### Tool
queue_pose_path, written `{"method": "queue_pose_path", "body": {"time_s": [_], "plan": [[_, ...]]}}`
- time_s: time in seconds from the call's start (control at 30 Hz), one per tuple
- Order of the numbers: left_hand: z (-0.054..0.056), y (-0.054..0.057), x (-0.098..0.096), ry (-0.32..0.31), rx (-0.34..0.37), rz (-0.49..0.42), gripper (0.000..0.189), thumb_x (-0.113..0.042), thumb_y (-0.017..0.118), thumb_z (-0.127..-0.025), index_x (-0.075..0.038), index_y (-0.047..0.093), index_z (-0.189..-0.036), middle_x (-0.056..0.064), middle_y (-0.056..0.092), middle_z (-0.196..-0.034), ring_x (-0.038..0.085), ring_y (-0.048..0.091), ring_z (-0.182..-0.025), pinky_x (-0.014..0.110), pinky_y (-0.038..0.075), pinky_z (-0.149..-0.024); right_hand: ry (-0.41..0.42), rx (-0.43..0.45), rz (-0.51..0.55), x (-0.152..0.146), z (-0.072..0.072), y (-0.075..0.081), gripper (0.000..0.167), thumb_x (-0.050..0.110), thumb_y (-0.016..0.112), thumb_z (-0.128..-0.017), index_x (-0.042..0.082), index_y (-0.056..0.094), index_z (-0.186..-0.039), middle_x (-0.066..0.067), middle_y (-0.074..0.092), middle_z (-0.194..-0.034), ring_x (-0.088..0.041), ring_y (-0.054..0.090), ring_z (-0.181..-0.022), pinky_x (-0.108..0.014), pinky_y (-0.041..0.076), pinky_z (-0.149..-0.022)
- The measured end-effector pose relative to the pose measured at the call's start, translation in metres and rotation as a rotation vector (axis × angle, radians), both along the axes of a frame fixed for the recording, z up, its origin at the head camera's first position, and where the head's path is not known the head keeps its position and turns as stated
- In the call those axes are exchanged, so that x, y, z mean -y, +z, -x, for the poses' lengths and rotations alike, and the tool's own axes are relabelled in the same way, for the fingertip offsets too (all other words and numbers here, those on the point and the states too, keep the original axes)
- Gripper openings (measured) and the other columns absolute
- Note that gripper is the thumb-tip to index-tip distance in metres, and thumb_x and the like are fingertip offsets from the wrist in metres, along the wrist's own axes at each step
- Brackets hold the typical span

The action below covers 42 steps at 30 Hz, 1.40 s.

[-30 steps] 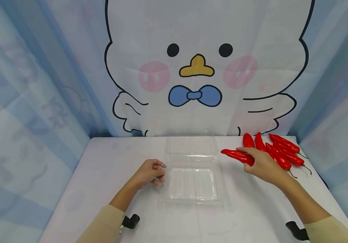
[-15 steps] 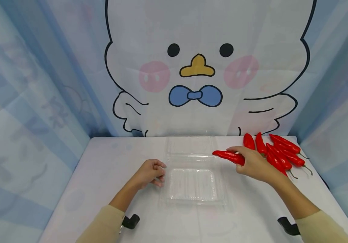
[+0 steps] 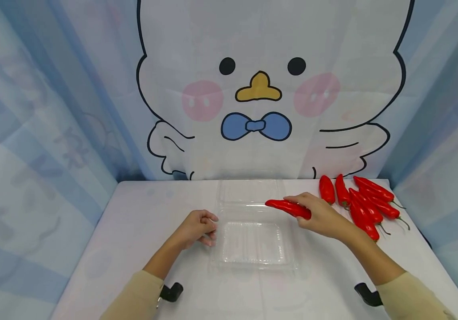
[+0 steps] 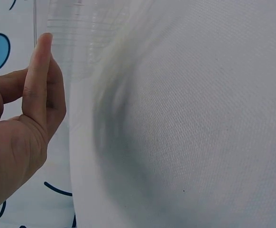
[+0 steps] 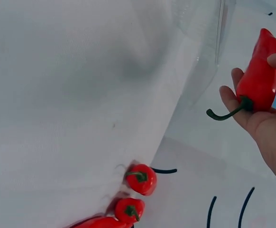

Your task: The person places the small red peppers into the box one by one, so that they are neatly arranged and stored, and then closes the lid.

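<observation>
My right hand [image 3: 320,216] grips a glossy red chili pepper [image 3: 285,206], held in the air over the right side of a clear hinged plastic box [image 3: 253,244]. In the right wrist view the pepper's curved green stem [image 5: 228,114] sticks out past the palm, with the thumb across its side. The box lies open, its lid [image 3: 249,192] folded back toward the far wall. At the box's left edge is my left hand [image 3: 198,229], fingertips right by the rim and nothing seen in its grasp. One of its fingers [image 4: 36,85] stands fairly straight in the left wrist view.
Several more red peppers [image 3: 367,206] lie in a loose group at the table's back right corner. The white-covered table [image 3: 133,231] meets a cartoon-printed cloth [image 3: 253,155] at the back. Blue and white curtains [image 3: 33,178] hang on both sides.
My right hand has carried the red pepper leftward, away from the group and over the box's right side. My left hand and the box have stayed in place.
</observation>
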<state>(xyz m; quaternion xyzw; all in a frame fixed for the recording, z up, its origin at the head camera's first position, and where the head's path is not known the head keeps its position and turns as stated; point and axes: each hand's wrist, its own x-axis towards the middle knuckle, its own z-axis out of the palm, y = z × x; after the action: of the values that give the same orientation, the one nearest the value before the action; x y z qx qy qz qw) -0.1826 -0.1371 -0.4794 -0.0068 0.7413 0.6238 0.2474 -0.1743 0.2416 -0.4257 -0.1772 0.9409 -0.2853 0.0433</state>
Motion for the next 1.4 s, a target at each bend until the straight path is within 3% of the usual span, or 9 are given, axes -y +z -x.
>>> {"method": "queue_pose_path", "body": {"time_s": [0.37, 0.67, 1.4], "plan": [[-0.002, -0.001, 0.001, 0.011, -0.003, 0.019, 0.026, 0.003, 0.060, -0.099, 0.010, 0.057, -0.124, 0.019, 0.066, -0.089, 0.016, 0.067, -0.066, 0.031, 0.064, -0.057, 0.057, 0.008, 0.013, 0.017, 0.003, -0.003, 0.063, 0.012, 0.078, -0.080, 0.017, 0.063, -0.140, -0.010, 0.067, -0.121, -0.023, 0.061, -0.101, -0.035, 0.065, -0.076], [-0.002, 0.002, 0.000, 0.008, 0.001, -0.002, 0.028, 0.005, 0.059, -0.099, 0.012, 0.056, -0.125, 0.020, 0.065, -0.089, 0.016, 0.066, -0.066, 0.032, 0.064, -0.058, 0.078, 0.071, 0.010, 0.029, 0.006, -0.002, 0.063, 0.008, 0.083, -0.077, 0.017, 0.063, -0.137, -0.012, 0.065, -0.124, -0.024, 0.062, -0.103, -0.040, 0.066, -0.079], [-0.001, 0.001, -0.002, -0.002, 0.003, 0.013, 0.027, 0.003, 0.060, -0.099, 0.010, 0.057, -0.125, 0.020, 0.065, -0.089, 0.016, 0.066, -0.066, 0.032, 0.064, -0.058, 0.138, 0.091, 0.042, 0.055, 0.011, -0.010, 0.050, 0.011, 0.078, -0.088, 0.013, 0.062, -0.136, -0.007, 0.070, -0.121, -0.020, 0.063, -0.102, -0.036, 0.065, -0.085]]}}
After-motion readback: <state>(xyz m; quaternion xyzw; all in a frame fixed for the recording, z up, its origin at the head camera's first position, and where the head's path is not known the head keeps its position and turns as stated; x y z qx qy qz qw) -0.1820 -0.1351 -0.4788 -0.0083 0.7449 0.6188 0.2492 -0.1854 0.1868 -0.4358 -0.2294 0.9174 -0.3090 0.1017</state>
